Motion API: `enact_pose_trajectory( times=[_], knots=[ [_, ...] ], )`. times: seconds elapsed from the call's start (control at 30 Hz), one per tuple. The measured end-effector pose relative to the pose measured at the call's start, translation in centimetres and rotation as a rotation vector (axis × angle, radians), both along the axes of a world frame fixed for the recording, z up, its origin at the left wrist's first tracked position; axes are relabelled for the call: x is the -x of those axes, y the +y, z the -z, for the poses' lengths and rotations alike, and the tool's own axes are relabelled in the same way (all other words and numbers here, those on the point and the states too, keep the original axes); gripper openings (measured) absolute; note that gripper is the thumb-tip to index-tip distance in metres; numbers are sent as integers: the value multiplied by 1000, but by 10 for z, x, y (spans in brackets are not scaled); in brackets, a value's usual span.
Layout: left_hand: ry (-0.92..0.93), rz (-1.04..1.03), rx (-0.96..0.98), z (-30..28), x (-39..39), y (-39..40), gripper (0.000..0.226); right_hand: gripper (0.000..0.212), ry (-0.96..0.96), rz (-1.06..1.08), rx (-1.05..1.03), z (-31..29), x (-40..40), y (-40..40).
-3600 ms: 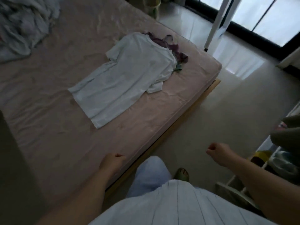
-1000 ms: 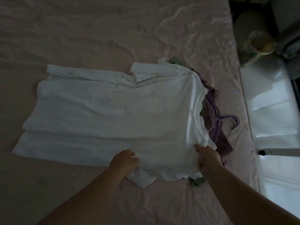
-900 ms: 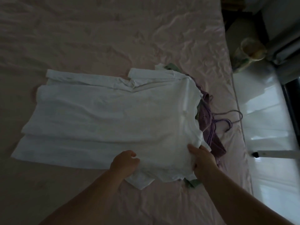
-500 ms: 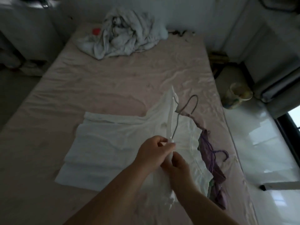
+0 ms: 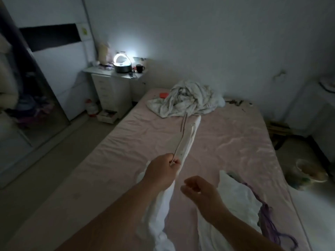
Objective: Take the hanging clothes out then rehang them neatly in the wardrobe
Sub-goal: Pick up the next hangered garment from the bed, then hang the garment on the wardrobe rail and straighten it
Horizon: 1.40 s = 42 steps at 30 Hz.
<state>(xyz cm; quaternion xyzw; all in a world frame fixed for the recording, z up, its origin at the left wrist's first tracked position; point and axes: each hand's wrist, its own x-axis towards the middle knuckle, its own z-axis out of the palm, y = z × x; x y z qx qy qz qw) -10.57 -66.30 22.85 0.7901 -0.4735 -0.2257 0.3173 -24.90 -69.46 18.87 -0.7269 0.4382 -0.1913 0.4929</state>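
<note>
My left hand [image 5: 163, 171] grips a thin hanger [image 5: 182, 131] together with a white shirt [image 5: 186, 142], lifted above the pink bed [image 5: 235, 142]. The shirt hangs edge-on and trails down past my left forearm. My right hand [image 5: 198, 190] hovers just right of it with loosely curled fingers, holding nothing. More white clothing [image 5: 233, 198] lies on the bed at lower right, with purple garments and purple hangers [image 5: 270, 221] beside it. The wardrobe [image 5: 27, 98] stands at the far left, its sliding door open, with clothes inside.
A crumpled white blanket [image 5: 186, 100] lies at the head of the bed. A white drawer unit [image 5: 112, 89] with a lit ring lamp [image 5: 121, 59] stands left of the bed. A pot [image 5: 311, 173] sits on the floor at right.
The top shirt with its hanger has been lifted off the pile. My right hand has let go of it and my left alone holds it. My view has risen toward the room.
</note>
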Motion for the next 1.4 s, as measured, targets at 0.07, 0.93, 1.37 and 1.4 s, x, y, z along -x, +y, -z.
enact_pose_trajectory(
  times=[0.07,0.93,1.37,1.4],
  knots=[
    [-35,-13,-3,-17,-22,21,19,19,-7,21,107,-16,-9,-11],
    [-252,-696,212,-130,-240,394,22,20,-3,-588,905,-170,-287,178],
    [-313,-869,154,-144,-446,584,16,21,-66,-635,761,-179,-519,323],
    [-335,-887,168,-146,-460,593,18,22,-45,-682,746,-181,-536,330]
  ],
)
